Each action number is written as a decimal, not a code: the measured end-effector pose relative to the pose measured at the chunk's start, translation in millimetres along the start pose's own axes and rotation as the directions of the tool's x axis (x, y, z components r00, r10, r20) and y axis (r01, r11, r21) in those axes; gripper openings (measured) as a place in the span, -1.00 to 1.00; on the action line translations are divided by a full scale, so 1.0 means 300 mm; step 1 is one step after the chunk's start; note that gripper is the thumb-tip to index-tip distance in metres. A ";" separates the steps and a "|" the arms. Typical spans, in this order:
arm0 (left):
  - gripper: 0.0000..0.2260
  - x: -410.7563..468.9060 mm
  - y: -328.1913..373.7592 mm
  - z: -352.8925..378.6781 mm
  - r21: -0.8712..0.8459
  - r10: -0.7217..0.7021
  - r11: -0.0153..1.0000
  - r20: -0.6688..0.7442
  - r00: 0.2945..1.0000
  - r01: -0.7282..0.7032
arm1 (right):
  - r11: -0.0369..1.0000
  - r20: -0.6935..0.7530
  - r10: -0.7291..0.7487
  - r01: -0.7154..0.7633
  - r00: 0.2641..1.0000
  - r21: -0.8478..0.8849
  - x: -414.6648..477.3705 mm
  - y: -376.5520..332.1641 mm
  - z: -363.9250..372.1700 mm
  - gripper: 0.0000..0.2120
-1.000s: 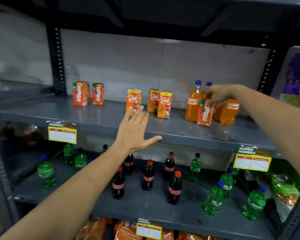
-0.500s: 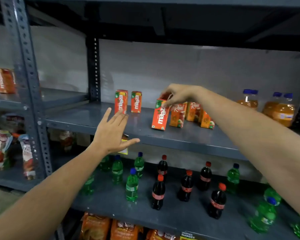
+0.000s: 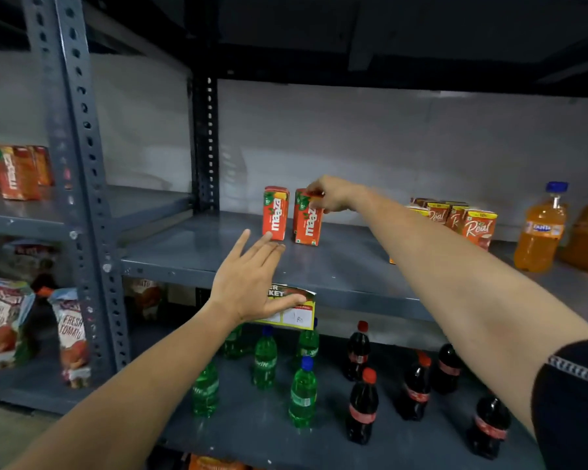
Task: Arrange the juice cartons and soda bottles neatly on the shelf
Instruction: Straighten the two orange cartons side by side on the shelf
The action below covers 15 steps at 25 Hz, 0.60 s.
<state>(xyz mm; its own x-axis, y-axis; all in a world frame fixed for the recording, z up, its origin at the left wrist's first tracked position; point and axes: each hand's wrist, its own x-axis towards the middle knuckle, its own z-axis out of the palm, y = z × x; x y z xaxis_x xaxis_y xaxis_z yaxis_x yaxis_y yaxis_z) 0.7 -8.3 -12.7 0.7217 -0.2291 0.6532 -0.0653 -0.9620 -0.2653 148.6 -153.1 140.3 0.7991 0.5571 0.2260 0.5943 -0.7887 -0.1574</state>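
Note:
On the grey middle shelf [image 3: 336,269] an orange Maaza juice carton [image 3: 275,215] stands upright. Right beside it is a second Maaza carton [image 3: 309,222], its base at the shelf surface. My right hand [image 3: 331,195] pinches this carton's top corner. My left hand [image 3: 252,283] hovers open, fingers spread, in front of the shelf edge just below the cartons and holds nothing. Several Real juice cartons [image 3: 479,228] are grouped further right, partly hidden by my right forearm. Orange Fanta bottles [image 3: 540,232] stand at the far right.
The lower shelf holds scattered green soda bottles [image 3: 302,391] and dark cola bottles [image 3: 362,405]. A yellow price tag [image 3: 297,312] hangs from the shelf edge. A perforated steel post [image 3: 78,171] rises on the left, with more cartons [image 3: 14,171] and tomato pouches [image 3: 70,334] beyond it.
My right hand has carried the Maaza carton leftward and brought it down beside the standing Maaza carton. The view has shifted left. My left hand stays open near the shelf edge.

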 end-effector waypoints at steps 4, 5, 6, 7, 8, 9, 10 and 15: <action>-0.13 -0.002 -0.005 0.018 -0.006 0.015 1.000 -0.047 0.999 -0.015 | 0.997 -0.065 0.024 -0.028 0.998 -0.065 0.005 -0.011 0.028 -0.61; -0.12 -0.001 -0.002 0.018 -0.003 0.019 1.000 -0.053 0.998 -0.019 | 0.997 -0.068 0.036 -0.041 0.997 -0.068 0.001 -0.010 0.025 -0.60; -0.12 -0.003 -0.004 0.019 -0.001 0.017 1.000 -0.053 0.998 -0.017 | 0.996 -0.069 0.039 -0.044 0.997 -0.073 -0.002 -0.013 0.025 -0.59; -0.12 -0.004 -0.004 0.018 -0.002 0.015 1.000 -0.050 0.999 -0.015 | 0.995 -0.067 0.037 -0.043 0.997 -0.090 -0.007 -0.016 0.023 -0.58; -0.12 -0.006 -0.004 0.016 -0.004 0.014 1.000 -0.042 0.999 -0.014 | 0.993 -0.063 0.029 -0.036 0.998 -0.116 -0.013 -0.018 0.021 -0.58; -0.12 -0.009 -0.002 0.012 -0.002 0.012 1.000 -0.032 0.999 -0.012 | 0.989 -0.060 0.018 -0.027 0.998 -0.147 -0.023 -0.018 0.015 -0.57; -0.11 -0.010 0.000 0.006 -0.001 0.010 1.000 -0.024 1.000 -0.010 | 0.984 -0.063 0.005 -0.016 0.998 -0.179 -0.038 -0.015 0.001 -0.57; -0.12 -0.002 0.031 -0.020 -0.025 0.008 1.000 -0.012 1.000 -0.009 | 0.952 0.010 0.030 -0.025 1.000 -0.307 -0.171 0.092 -0.161 -0.54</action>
<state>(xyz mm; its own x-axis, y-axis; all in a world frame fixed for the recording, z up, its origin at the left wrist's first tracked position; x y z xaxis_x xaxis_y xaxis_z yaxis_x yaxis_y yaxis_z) -4.6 -18.0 -11.4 0.7131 -0.2390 0.6590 -0.0891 -0.9634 -0.2529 119.7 -215.9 170.8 0.8174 0.5357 0.2117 0.5174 -0.8444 0.1391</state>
